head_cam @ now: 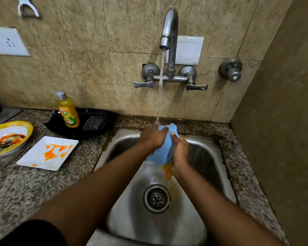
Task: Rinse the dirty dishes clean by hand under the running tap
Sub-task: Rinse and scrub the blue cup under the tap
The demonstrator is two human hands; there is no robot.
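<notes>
my left hand and my right hand were both clenched around the blue dish, thumbs pressed on its upper edge, holding it tilted over the back half of the sink with its top just under the stream from the tap. orange residue ran off its lower edge toward the drain. wet and greasy, i judged it could slip out of my grip and knock against the steel basin if i loosened a thumb. the water struck near the rim rather than the hollow, so it could splash over the back edge onto the counter. out to the left, the white square plate sat close to the sink's left edge, smeared orange, and the yellow-rimmed bowl lay at the counter's far left edge, both unrinsed; an elbow swung wide could nudge the plate. the soap bottle stood in a black tray with a scrubber at the counter's back edge, easy to topple on a careless reach
</notes>
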